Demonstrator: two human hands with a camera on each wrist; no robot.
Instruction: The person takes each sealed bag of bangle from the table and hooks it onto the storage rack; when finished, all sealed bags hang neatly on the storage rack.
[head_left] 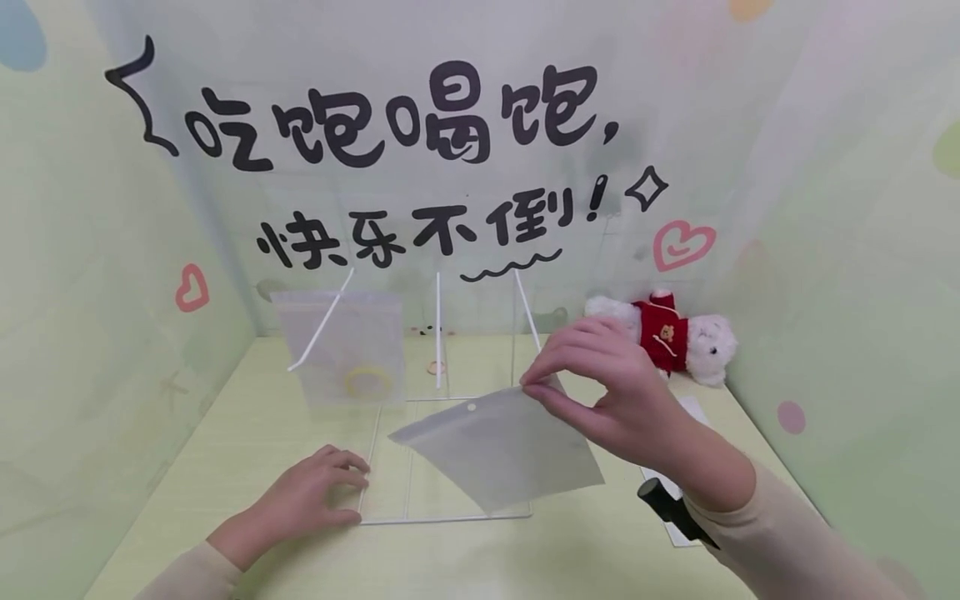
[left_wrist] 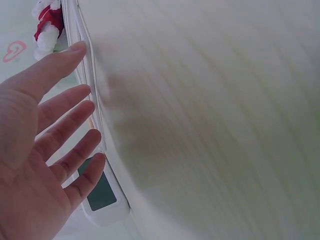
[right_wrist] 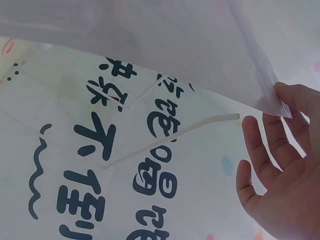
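A white wire stand (head_left: 446,522) has three prongs slanting up at its back. On its left prong hangs a frosted plastic bag (head_left: 322,333) with a yellow ring (head_left: 367,382) showing through. My right hand (head_left: 607,392) pinches the top corner of a second frosted bag (head_left: 510,458), which has a small round hole near its top edge. This bag slants over the stand's base, just in front of the right prong. In the right wrist view, thumb and fingers grip the bag's corner (right_wrist: 280,107). My left hand (head_left: 311,492) has loosely spread fingers right at the base's left wire.
A white plush toy (head_left: 708,346) in a red top lies at the back right. Near my right sleeve are a black cylindrical object (head_left: 663,500) and a white flat sheet (head_left: 678,533). Printed walls enclose the pale table (head_left: 202,450) on the back and both sides.
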